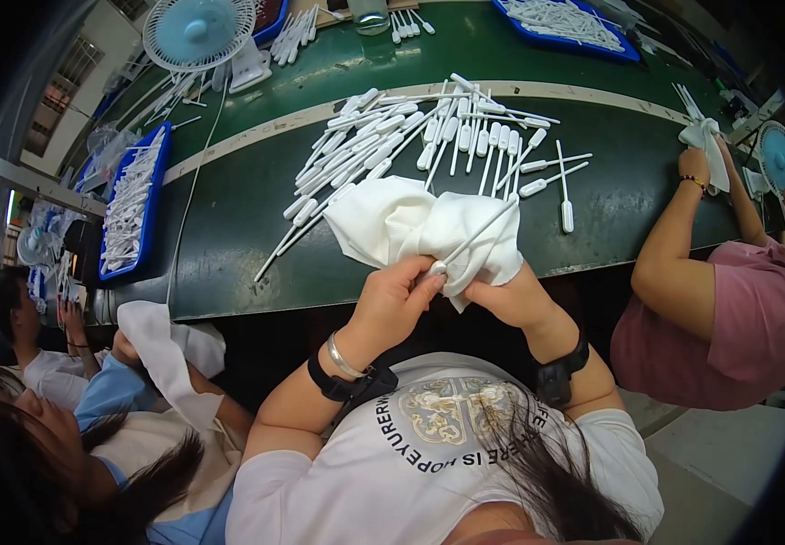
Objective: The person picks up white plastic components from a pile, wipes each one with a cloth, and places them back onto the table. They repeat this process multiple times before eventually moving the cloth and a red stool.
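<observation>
My left hand (391, 292) pinches the end of a thin white plastic stick (481, 234), which slants up to the right across a white cloth (392, 218). The cloth is bunched over and around both hands. My right hand (518, 298) grips the cloth's lower right part, its fingers mostly hidden in the folds. Just beyond the cloth, a loose pile of white plastic sticks with oval, bulb-like handles (370, 136) lies on the dark green table. One such stick (566, 215) lies apart to the right of the pile.
Blue trays (163, 173) of similar white sticks stand at left and far right. A white-and-blue fan (197, 32) and a clear jar (371, 16) are at the back. One co-worker (720, 309) sits at right holding cloth and sticks, another (93, 445) close at left with cloth.
</observation>
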### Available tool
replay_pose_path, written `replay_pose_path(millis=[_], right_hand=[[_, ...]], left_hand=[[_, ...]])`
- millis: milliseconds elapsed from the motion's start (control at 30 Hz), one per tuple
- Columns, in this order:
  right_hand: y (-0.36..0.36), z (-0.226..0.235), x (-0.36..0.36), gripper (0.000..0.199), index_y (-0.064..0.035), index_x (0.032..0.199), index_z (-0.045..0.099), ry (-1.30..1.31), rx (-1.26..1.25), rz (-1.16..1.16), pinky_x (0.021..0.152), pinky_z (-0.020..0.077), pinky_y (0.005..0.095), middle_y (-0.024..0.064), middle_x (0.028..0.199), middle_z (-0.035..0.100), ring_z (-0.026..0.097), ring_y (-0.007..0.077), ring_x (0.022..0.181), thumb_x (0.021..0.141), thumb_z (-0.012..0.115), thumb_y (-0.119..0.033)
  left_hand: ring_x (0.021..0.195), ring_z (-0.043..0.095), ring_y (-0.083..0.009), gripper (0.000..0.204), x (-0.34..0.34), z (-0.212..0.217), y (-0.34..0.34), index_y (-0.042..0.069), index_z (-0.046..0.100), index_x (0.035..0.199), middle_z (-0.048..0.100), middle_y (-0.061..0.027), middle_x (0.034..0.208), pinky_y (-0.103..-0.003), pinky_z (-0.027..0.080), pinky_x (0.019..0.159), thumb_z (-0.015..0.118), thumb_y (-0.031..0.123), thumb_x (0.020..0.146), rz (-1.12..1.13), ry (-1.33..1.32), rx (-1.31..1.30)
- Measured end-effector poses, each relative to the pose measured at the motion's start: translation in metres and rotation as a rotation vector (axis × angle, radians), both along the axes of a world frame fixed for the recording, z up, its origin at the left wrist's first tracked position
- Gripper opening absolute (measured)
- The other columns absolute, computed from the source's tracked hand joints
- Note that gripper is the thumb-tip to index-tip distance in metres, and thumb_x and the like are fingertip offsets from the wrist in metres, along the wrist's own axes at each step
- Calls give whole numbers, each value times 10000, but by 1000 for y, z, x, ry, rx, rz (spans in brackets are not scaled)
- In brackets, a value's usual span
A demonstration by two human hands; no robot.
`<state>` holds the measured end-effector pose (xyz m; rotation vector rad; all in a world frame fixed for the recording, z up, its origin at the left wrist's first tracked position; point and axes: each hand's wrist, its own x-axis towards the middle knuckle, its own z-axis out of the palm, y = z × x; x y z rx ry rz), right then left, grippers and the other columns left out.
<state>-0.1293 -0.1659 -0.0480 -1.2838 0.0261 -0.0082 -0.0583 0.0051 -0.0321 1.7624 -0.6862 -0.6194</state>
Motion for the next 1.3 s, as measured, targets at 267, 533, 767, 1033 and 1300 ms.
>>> replay_pose_path(millis=[267,533,767,1033,1300], right_hand=[[9,-10,13,475,-12,1166,433,-139,34,-115,769,444,257,67,1044,547,533,141,928,728,616,10],[13,-2,28,437,-8,1161,435,-98,446,-356,773,449,266,75,1043,549,539,157,927,750,581,17],[23,5,29,357,-6,1121,468,-110,-15,-108,762,461,271,82,998,566,560,161,897,767,502,29],[4,9,33,297,11,1071,508,-138,421,-345,737,461,257,78,964,579,570,156,865,775,490,21],[-2,5,28,237,7,1030,537,-158,269,-348,739,471,256,80,951,588,576,147,856,797,493,6]], left_hand=[[569,539,-268,148,-1,9,-3,5,554,924,563,-160,697,-297,430,539,555,86,801,-68,-333,-24],[610,545,-299,141,-3,5,6,6,547,893,557,-140,707,-332,432,531,570,53,762,21,-275,-12],[564,543,-278,202,3,-1,3,15,555,902,554,-115,692,-329,427,489,613,43,710,90,-880,19],[523,528,-185,130,2,2,17,9,580,866,554,-95,651,-264,408,485,611,37,743,127,-756,-16],[509,502,-123,153,9,8,38,-5,573,886,561,-81,653,-226,405,491,615,72,761,48,-311,-23]])
